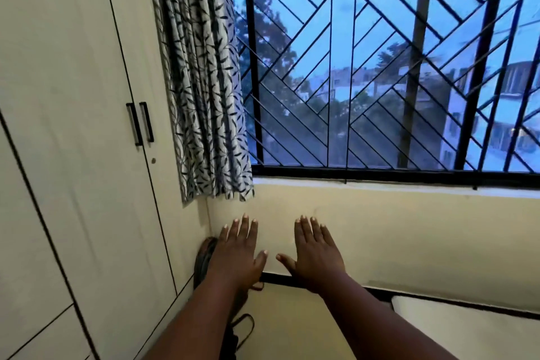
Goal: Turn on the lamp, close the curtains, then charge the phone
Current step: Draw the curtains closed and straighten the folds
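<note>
A white curtain with a dark leaf print (204, 76) hangs bunched at the left edge of the window (380, 67), leaving the black metal grille and the dusk sky uncovered. My left hand (238, 248) is stretched out flat below the curtain's hem, fingers apart and holding nothing. My right hand (314, 251) is held out the same way beside it, in front of the cream wall under the sill. No lamp or phone is in view.
A cream wardrobe with two black handles (140, 123) fills the left side, close to the curtain. Dark sandals (204, 260) lie on the floor in the corner under my left arm. A white mattress edge (467, 324) shows at the lower right.
</note>
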Motion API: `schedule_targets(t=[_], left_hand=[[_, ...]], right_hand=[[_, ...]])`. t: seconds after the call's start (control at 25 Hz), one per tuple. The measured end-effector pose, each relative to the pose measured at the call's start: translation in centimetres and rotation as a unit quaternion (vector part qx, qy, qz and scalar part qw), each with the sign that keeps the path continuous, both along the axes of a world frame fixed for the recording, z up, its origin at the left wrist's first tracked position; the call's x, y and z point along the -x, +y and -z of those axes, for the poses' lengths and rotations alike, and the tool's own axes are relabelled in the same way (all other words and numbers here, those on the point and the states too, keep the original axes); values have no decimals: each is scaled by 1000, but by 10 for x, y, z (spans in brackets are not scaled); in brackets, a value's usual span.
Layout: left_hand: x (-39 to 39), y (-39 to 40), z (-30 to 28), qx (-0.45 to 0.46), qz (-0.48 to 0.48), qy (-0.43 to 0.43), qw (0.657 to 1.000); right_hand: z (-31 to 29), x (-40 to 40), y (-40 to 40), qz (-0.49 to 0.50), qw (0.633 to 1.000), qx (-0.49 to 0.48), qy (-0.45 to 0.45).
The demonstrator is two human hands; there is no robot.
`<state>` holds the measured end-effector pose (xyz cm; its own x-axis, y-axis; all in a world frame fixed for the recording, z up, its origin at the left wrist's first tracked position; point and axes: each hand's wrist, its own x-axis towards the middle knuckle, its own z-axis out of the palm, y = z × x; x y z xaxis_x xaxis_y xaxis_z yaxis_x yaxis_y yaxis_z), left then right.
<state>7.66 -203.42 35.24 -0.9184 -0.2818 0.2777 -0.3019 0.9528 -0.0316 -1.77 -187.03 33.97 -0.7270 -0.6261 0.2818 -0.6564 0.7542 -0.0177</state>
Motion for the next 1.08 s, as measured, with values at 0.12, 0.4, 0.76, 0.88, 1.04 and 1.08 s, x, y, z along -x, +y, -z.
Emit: schedule_targets(t=[0.12,0.4,0.76,0.88,1.04,1.08], left_hand=[[12,-31,-17,6,-2,32,999],[82,-89,-62,26,-8,84,996],[231,-156,-151,78,-54,182,979],[272,-181,-181,84,-75,222,968],[319,-227,-207,90,-102,251,958],[329,-240,-213,93,-104,258,956]], right_hand=[[-20,8,-32,-7,999,20,24],[-71,70,-91,-34,992,77,90],[-156,236,-179,-119,972,110,172],[-189,289,-211,-142,962,116,201],[-218,340,-260,-170,952,143,210],[-224,350,-271,-175,951,146,209]])
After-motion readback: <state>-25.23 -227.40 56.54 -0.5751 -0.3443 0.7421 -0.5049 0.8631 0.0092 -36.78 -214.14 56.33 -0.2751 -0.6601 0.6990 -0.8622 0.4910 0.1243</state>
